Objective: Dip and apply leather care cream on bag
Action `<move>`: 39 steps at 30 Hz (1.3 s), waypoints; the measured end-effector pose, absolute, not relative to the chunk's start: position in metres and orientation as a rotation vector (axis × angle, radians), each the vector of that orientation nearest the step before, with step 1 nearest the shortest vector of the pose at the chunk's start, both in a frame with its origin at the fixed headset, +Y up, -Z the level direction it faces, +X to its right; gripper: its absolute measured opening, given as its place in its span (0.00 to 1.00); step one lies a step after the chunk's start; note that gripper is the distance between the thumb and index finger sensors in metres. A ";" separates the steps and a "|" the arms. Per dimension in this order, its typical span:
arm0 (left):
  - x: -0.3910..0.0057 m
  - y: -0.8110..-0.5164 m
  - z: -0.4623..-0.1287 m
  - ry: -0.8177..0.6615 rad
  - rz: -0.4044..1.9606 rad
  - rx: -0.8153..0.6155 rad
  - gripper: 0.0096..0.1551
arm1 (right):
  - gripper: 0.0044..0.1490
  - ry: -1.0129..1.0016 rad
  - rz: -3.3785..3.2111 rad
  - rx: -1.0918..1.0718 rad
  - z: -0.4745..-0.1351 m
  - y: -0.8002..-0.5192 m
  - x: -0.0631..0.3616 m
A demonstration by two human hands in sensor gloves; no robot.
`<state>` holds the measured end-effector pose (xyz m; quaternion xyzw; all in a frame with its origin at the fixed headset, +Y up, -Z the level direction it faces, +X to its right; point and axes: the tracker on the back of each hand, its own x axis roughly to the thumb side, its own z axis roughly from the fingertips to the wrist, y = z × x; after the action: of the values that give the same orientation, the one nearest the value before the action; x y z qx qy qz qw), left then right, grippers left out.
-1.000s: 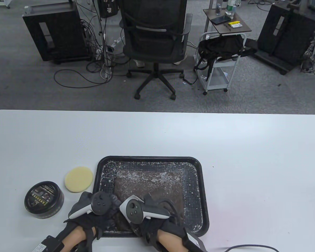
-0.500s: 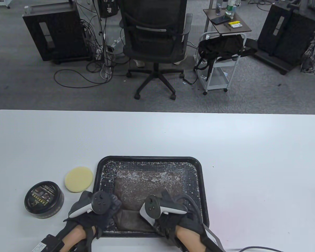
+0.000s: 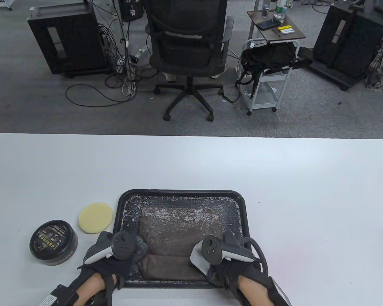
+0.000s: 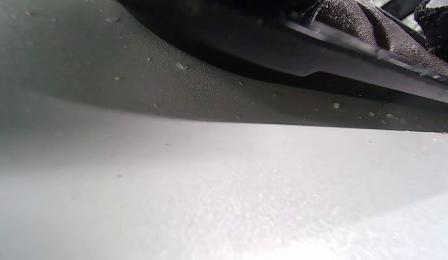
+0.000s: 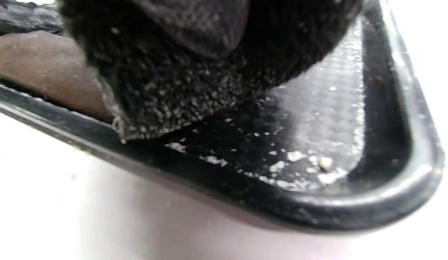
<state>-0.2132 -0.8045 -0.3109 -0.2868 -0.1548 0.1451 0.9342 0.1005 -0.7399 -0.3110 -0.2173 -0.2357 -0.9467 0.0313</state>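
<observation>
Both gloved hands at the near edge of the black tray (image 3: 247,223), finger poses hidden under trackers.

Left hand (image 3: 121,255) at near-left corner, right hand (image 3: 225,259) at near-right corner; between them brown bag (image 3: 178,236) flat in tray; beside tray on left, yellow sponge (image 3: 95,217), then cream tin (image 3: 53,243), lid on.

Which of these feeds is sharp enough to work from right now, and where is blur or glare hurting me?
Table view: sharp and evenly lit, tray, brown bag and cream tin all clear. Left wrist view: soft throughout, the table washing out towards the bottom, tray edge in shadow. Right wrist view: glove blurred, table overexposed, glare on the tray floor.
</observation>
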 end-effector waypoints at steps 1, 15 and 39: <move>-0.213 -0.805 -0.311 -0.317 0.292 -0.584 0.38 | 0.25 -0.728 -2.911 -0.666 -0.312 -0.739 0.102; -0.198 -0.790 -0.308 -0.327 0.173 -0.500 0.37 | 0.25 -0.676 -2.988 -0.534 -0.319 -0.730 0.134; -0.026 -0.731 -0.299 -0.541 -0.064 -0.178 0.31 | 0.26 0.075 -3.195 -0.448 -0.324 -0.702 0.159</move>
<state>-0.0256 -0.7305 -0.2987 -0.0877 -0.2669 -0.0315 0.9592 0.1593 -0.7019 -0.3240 -0.1388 0.0232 -0.9891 -0.0429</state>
